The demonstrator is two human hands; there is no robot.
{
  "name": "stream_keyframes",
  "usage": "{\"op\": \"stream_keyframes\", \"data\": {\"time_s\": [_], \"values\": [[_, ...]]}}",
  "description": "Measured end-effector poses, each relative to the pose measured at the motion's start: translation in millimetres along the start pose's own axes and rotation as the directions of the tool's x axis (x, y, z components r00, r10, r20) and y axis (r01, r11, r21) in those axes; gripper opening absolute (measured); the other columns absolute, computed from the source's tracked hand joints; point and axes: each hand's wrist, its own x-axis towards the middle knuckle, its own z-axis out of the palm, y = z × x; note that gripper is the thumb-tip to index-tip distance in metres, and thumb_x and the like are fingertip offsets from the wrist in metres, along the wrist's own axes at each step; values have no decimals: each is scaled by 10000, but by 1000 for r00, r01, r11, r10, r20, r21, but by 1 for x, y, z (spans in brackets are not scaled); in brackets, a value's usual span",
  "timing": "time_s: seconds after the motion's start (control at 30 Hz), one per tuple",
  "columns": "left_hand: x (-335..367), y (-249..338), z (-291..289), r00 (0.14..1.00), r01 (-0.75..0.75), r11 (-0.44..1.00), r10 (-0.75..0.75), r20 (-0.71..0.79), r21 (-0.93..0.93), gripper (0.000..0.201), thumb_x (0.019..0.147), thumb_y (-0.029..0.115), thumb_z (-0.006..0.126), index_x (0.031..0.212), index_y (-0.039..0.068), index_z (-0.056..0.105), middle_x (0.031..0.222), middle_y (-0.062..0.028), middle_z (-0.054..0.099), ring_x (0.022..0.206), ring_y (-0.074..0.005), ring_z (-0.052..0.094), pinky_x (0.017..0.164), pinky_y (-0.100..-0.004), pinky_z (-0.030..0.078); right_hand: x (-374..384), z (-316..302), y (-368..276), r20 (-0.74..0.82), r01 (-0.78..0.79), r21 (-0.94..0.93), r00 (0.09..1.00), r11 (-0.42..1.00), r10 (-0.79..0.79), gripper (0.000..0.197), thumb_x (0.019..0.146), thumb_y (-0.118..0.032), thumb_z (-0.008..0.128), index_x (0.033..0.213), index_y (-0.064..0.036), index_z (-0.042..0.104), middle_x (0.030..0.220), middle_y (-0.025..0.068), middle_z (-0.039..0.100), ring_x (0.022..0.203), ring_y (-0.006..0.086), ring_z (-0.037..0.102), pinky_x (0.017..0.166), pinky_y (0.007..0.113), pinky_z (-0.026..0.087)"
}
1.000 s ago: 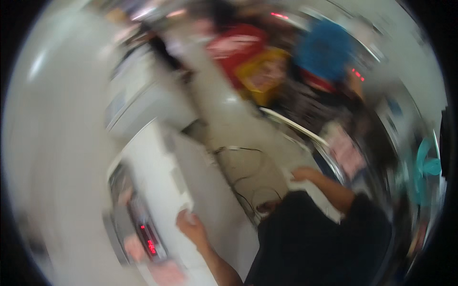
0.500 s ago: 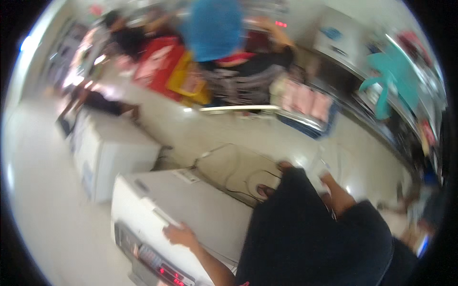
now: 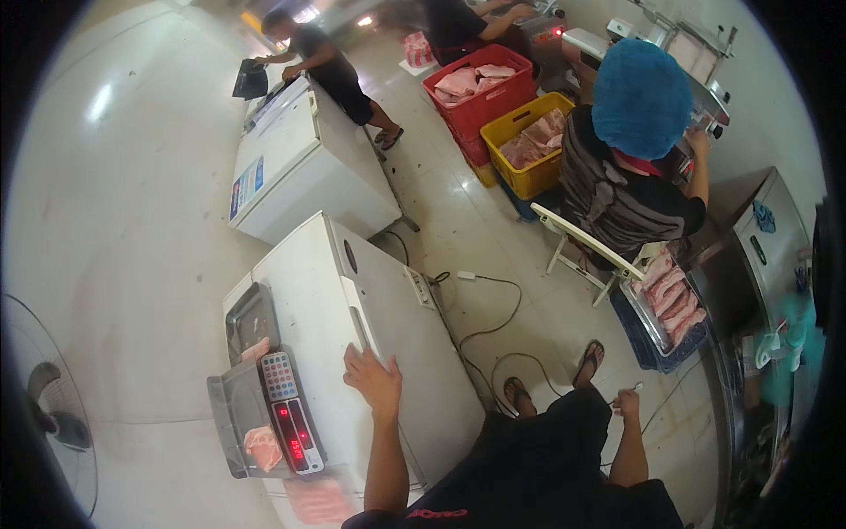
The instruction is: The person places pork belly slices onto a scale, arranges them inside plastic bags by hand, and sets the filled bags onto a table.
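My left hand [image 3: 372, 381] rests on the front edge of a white chest freezer's lid [image 3: 322, 353], its fingers spread near the handle [image 3: 357, 307]. On that lid stands a digital scale [image 3: 295, 423] with a lit red display; a piece of raw meat [image 3: 263, 448] lies on its pan. Beside it is a grey metal tray [image 3: 251, 317] with a bit of meat at its end. Low at my right side, my right hand [image 3: 627, 405] is closed, with a small pale thing at its fingertips that is too small to name.
A second white freezer [image 3: 291, 167] stands beyond, a person [image 3: 322, 66] leaning over it. Red [image 3: 485, 84] and yellow [image 3: 529, 145] crates hold meat. A person in a blue hair cap [image 3: 641, 99] sits ahead, near a meat tray [image 3: 668, 304]. Cables [image 3: 502, 304] cross the floor; a fan [image 3: 57, 414] stands left.
My view has swung left, bringing the scale and trays fully in. My left hand stays on the freezer lid's edge. My right hand has drawn back closer to my body.
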Motion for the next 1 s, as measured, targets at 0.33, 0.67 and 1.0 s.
{"op": "stream_keyframes", "data": {"time_s": [0.33,0.67,1.0], "values": [[4,-18,67,998,56,888,-30,-64,456,771,931,519,719,1446,-24,533,1588,-247,427,1427,-443,427,1040,-604,404,205,-16,18,372,474,-881,697,5,-613,148,718,-276,726,721,-131,754,790,109,740,787,306,714,741,503,556],[54,-20,51,998,-56,811,30,54,582,892,963,715,569,1377,-75,538,1470,-245,479,1306,-465,510,899,-682,493,322,-99,-65,-542,-123,-339,836,933,-87,355,873,-334,668,1109,-85,759,1124,270,741,1086,452,713,960,534,569],[19,85,69,961,-107,756,-89,263,645,1042,929,812,531,1450,-90,485,1471,-300,459,1363,-481,458,992,-668,481,473,-128,-170,-689,-219,-207,724,954,16,554,881,-402,733,1194,43,633,1047,289,747,996,480,734,881,533,602]]}}
